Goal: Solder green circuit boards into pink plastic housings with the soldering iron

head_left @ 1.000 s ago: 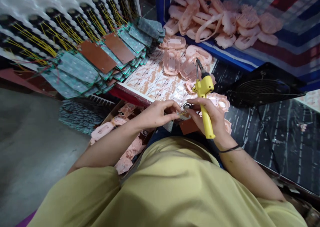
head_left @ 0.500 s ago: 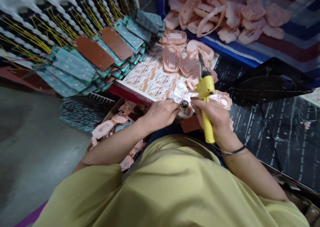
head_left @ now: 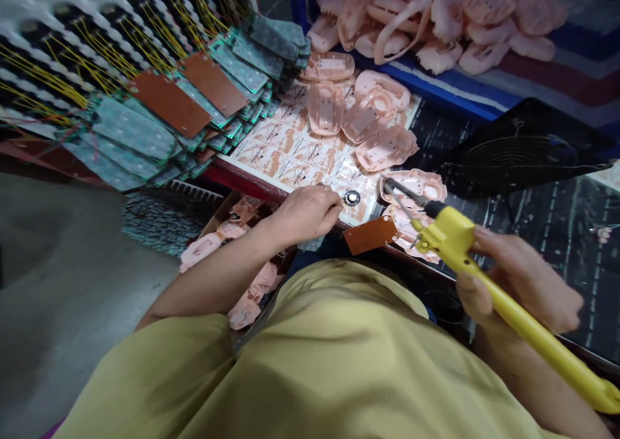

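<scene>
Soldering work at a counter (head_left: 264, 157), seen from above. The right hand (head_left: 520, 284) has its grip closed around the yellow handle of a soldering gun (head_left: 506, 305), whose dark tip points toward a pink shell (head_left: 420, 182); contact cannot be told. The left hand (head_left: 309, 213) is curled, fingertips hidden, so whether its grip holds anything cannot be determined. Just beside it, a round black disc (head_left: 352, 197) with a pale center lies on the counter. A brown board (head_left: 371, 235) sits at the front edge, near the disc. Upper left: overlapping green boards (head_left: 135, 129) with yellow wires (head_left: 145, 42).
</scene>
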`<act>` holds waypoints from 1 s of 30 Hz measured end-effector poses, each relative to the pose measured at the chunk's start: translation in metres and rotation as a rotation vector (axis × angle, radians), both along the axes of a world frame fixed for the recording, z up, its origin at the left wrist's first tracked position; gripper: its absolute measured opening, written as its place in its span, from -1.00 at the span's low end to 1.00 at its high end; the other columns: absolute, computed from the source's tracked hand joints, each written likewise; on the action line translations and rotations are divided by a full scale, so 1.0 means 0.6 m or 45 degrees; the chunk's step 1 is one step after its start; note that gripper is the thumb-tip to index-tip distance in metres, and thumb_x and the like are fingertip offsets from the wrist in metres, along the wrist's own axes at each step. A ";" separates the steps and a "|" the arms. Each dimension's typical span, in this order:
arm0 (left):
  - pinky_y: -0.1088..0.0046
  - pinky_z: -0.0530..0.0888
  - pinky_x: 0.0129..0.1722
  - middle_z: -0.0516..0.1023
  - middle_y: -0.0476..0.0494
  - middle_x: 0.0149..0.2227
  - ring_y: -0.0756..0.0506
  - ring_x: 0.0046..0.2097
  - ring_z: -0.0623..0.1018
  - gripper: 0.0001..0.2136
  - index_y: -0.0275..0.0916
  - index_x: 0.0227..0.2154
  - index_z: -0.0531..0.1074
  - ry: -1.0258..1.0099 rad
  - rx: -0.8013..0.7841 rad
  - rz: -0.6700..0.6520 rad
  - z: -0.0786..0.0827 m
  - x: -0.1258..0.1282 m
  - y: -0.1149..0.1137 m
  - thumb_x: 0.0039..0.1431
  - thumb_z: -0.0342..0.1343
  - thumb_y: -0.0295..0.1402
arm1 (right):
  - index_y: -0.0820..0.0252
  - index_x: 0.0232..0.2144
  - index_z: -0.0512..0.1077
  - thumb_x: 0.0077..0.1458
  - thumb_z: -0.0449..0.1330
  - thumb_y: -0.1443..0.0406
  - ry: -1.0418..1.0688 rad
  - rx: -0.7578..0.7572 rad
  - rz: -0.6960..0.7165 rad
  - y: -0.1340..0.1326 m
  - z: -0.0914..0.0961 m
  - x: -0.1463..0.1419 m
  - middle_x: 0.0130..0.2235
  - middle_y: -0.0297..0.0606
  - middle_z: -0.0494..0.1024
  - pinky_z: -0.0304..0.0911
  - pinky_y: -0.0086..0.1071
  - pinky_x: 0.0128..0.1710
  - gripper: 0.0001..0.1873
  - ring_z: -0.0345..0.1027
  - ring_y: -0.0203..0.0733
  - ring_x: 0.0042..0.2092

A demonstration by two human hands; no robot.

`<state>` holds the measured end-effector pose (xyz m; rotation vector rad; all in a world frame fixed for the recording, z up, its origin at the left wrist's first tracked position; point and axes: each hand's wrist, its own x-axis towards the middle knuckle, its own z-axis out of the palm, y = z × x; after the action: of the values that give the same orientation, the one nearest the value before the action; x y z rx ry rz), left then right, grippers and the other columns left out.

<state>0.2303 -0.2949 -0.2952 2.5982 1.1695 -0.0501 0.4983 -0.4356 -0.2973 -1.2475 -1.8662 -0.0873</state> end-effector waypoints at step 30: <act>0.38 0.43 -0.19 0.61 -0.15 -0.35 -0.13 -0.26 0.58 -0.82 -0.30 -0.35 0.55 -0.118 0.009 -0.054 -0.006 -0.014 0.010 0.21 0.04 -0.43 | 0.19 -0.23 0.48 -0.04 0.39 0.48 0.113 0.018 0.374 0.037 -0.033 -0.034 -0.39 -0.26 0.62 0.55 -0.42 -0.35 -0.70 0.56 -0.20 -0.36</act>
<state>0.2219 -0.2892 -0.2989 2.6018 1.0842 0.0656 0.4779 -0.4132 -0.3170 -0.9408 -1.9462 0.1113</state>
